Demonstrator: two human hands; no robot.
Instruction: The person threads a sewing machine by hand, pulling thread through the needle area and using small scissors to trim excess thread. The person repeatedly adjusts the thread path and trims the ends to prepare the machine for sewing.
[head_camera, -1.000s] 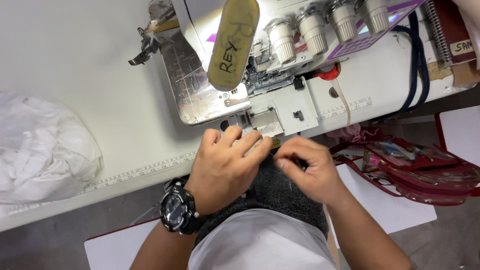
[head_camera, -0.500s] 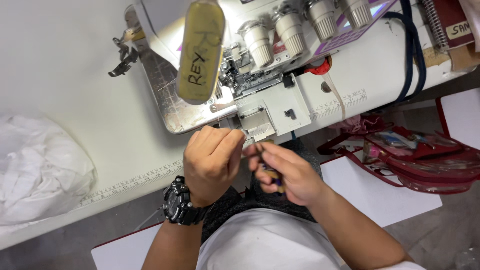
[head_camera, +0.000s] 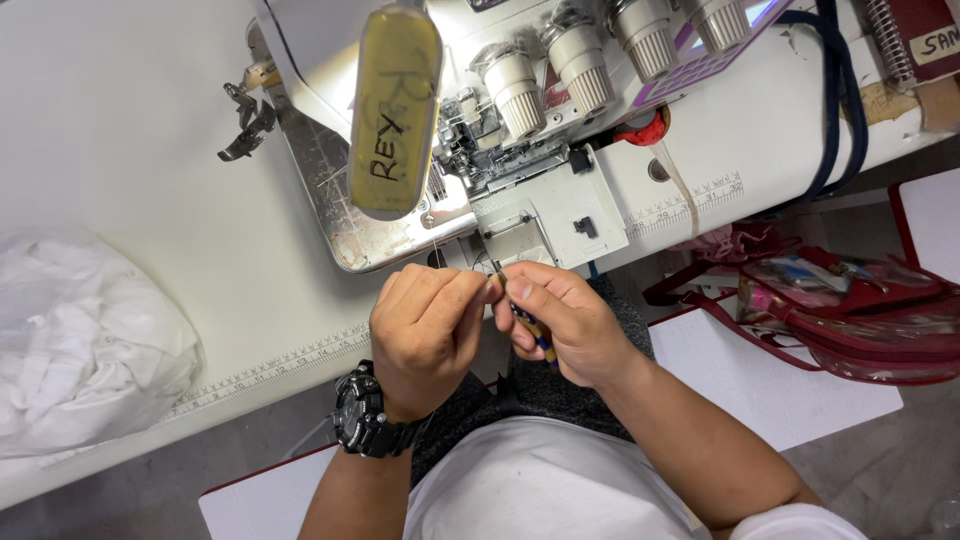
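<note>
My left hand (head_camera: 425, 335) and right hand (head_camera: 565, 320) meet fingertip to fingertip just below the serger (head_camera: 500, 150), pinching a fine thread (head_camera: 494, 268), thin and barely visible. A slim striped tool (head_camera: 535, 335) is tucked in my right palm. White cloth (head_camera: 85, 340) lies far left of the serger.

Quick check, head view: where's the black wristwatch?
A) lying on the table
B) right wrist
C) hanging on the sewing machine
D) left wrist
D: the watch is strapped round the wrist just behind the left hand; the right hand has a bare wrist.
</note>
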